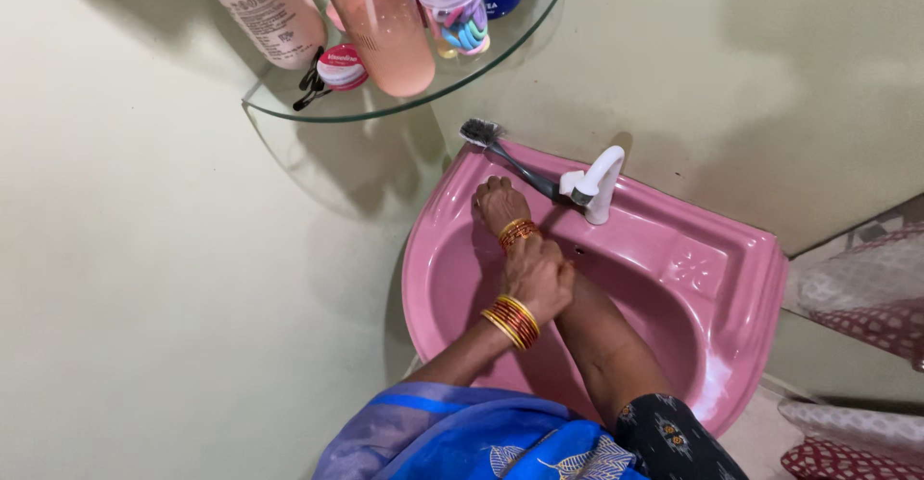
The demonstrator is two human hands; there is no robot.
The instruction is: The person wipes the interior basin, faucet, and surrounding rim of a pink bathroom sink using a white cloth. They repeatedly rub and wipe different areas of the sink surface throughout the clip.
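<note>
Over the pink sink (731, 278), the left hand (539, 276) lies nearest, its grip wrapped around the right forearm just below the bangles. Beyond it, toward the white tap (595, 183), the right hand (498, 203) seems curled shut, though the angle hides its fingers. A brush (500, 149) lies on the rim beside the tap. Farther back, bottles stand on a glass shelf (385, 104).

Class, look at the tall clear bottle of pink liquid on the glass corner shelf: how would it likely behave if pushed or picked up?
The tall clear bottle looks mostly full, so probably heavy for its size. Being tall and narrow, it may tip if pushed near the top. It stands near the front edge of the glass shelf, so a shove could send it off.
</note>
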